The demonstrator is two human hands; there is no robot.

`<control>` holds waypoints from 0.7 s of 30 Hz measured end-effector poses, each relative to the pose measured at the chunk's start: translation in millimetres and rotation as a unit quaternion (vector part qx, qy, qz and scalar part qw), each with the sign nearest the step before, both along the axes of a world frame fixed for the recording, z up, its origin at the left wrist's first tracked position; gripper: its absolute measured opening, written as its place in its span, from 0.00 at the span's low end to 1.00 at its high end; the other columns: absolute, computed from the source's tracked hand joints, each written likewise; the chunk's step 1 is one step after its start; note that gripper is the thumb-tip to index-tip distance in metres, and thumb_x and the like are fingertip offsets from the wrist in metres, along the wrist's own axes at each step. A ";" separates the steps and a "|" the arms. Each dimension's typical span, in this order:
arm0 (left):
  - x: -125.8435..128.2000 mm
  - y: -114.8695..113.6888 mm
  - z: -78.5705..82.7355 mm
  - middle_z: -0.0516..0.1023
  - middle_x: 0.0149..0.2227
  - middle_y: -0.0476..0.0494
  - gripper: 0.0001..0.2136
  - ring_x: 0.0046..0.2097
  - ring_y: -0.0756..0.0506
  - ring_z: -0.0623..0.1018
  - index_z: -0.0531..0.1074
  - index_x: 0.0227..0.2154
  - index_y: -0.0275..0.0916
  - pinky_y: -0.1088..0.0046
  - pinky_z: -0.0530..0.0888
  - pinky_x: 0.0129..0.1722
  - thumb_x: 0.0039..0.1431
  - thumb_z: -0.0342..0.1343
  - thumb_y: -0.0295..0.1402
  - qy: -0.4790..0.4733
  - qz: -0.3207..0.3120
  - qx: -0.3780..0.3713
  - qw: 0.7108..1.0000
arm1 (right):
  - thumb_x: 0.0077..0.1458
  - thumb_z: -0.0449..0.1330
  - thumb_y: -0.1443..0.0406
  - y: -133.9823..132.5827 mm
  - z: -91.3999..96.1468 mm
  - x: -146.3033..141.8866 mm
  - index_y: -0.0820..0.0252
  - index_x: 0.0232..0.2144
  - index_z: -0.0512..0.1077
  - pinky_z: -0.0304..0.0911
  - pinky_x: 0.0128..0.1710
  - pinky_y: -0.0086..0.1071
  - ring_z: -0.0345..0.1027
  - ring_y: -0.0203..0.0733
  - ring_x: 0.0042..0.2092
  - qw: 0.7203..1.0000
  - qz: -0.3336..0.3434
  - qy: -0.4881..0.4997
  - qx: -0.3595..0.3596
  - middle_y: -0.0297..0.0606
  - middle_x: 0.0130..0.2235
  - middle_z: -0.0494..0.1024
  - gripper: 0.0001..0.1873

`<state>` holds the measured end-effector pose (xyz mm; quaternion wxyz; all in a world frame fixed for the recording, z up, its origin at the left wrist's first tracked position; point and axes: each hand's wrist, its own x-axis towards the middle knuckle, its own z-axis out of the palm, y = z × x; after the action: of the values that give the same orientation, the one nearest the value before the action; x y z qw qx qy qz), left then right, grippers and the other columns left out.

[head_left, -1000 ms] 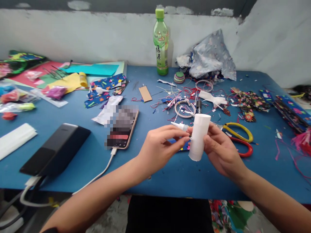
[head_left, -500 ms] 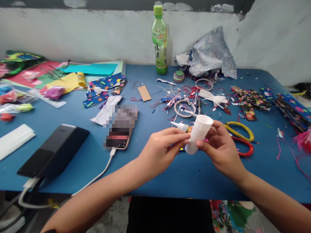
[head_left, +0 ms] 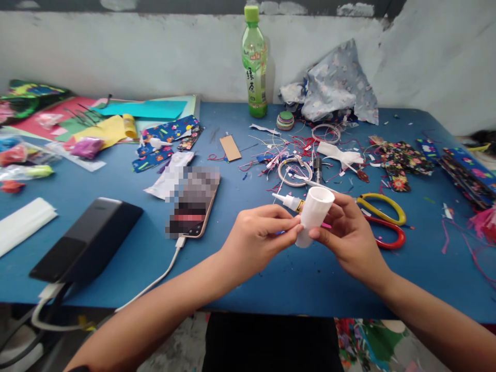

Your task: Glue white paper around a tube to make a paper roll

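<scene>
On the counter [head_left: 263,294], one white tube [head_left: 316,213] and one nozzle-tipped bottle [head_left: 290,201] are counted. Two rings [head_left: 280,172] can be made out, and one pair of scissors [head_left: 389,223], one black marker [head_left: 318,169], one drink bottle [head_left: 254,77], one phone [head_left: 199,206], one tan card [head_left: 230,148] are found. The scraps [head_left: 273,159] are too jumbled to be numbered.
</scene>
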<state>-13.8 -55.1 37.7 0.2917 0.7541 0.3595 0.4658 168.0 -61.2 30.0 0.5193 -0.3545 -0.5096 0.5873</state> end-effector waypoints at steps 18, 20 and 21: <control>-3.9 -1.2 20.4 0.81 0.34 0.41 0.08 0.29 0.50 0.78 0.82 0.36 0.35 0.81 0.77 0.20 0.54 0.62 0.30 -0.061 -0.039 -0.247 0.966 | 0.47 0.71 0.60 0.9 2.7 1.7 0.44 0.45 0.69 0.74 0.41 0.32 0.76 0.40 0.47 0.997 0.015 0.022 -0.079 0.32 0.47 0.79 0.23; -2.2 -2.6 18.5 0.81 0.34 0.41 0.09 0.29 0.50 0.78 0.82 0.37 0.34 0.84 0.74 0.18 0.53 0.63 0.30 -0.051 -0.019 -0.205 0.977 | 0.47 0.71 0.62 0.8 1.0 1.9 0.44 0.44 0.69 0.73 0.42 0.32 0.76 0.39 0.45 0.999 0.002 0.009 -0.048 0.30 0.46 0.80 0.23; -1.2 -3.3 17.3 0.81 0.33 0.41 0.08 0.29 0.51 0.78 0.82 0.36 0.33 0.84 0.73 0.17 0.53 0.63 0.29 -0.050 -0.009 -0.183 0.982 | 0.47 0.72 0.63 0.5 0.2 1.7 0.44 0.44 0.69 0.73 0.42 0.33 0.76 0.38 0.44 0.999 -0.005 0.003 -0.036 0.30 0.45 0.80 0.23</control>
<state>-15.1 -58.4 55.0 0.4460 0.6672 0.4172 0.4266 169.7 -60.7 30.2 0.5104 -0.3735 -0.4851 0.6039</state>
